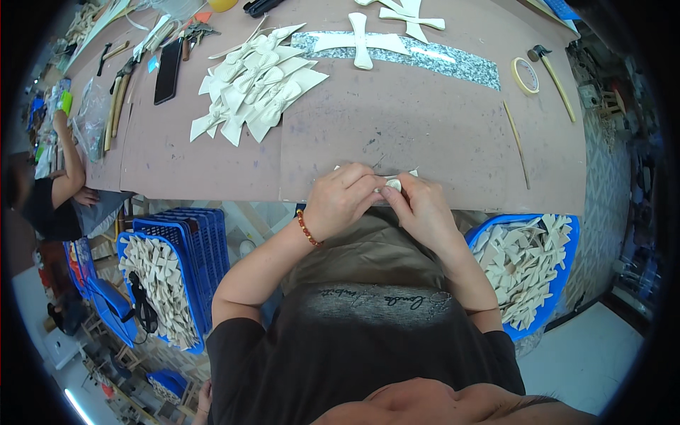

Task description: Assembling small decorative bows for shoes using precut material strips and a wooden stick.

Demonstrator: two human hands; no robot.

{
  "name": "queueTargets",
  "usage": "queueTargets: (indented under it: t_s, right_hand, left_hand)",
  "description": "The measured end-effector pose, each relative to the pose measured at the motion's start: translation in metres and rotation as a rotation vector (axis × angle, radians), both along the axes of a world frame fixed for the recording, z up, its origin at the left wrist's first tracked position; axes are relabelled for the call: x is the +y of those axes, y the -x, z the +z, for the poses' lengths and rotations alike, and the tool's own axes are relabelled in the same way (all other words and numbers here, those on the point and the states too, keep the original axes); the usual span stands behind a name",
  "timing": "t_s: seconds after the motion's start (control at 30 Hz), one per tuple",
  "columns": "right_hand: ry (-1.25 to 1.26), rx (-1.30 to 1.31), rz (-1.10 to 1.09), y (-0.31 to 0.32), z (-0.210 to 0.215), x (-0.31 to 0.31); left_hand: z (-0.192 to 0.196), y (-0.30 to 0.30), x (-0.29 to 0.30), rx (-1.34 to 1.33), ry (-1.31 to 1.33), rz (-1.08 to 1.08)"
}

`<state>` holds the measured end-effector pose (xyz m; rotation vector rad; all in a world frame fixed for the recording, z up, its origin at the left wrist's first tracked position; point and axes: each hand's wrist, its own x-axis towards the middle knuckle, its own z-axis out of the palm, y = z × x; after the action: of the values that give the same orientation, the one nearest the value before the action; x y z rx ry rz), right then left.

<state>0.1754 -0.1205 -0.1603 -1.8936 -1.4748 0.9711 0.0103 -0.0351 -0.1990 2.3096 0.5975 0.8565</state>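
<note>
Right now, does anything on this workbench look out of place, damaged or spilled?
Nothing stands out. Both hands, left hand and right hand, pinch a cream bow piece at the table edge. Finished bows lie heaped but on the table; the blue baskets hold theirs without spilling.

Brown worktable (397, 120), cream bow pile (258, 81), granite strip (439, 58), phone (168, 71)

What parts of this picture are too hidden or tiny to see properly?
- Head view: the pale piece at the table edge is mostly covered by the left hand and right hand, so its shape is unclear.
- The grip of each hand on it is hidden by curled fingers.
- The tools at far left are too small and bent by the lens.
</note>
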Motion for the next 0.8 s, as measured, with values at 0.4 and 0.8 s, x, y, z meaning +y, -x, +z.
queueTargets:
  t_s: [0.4, 0.8]
  right_hand:
    - [-0.126, -0.133, -0.049, 0.0, 0.002, -0.002]
    - [-0.033, -0.411, 0.094, -0.008, 0.001, 0.01]
  left_hand:
    - [0.006, -0.002, 0.011, 0.149, -0.135, -0.142]
    - [0.018, -0.004, 0.003, 0.132, 0.098, 0.028]
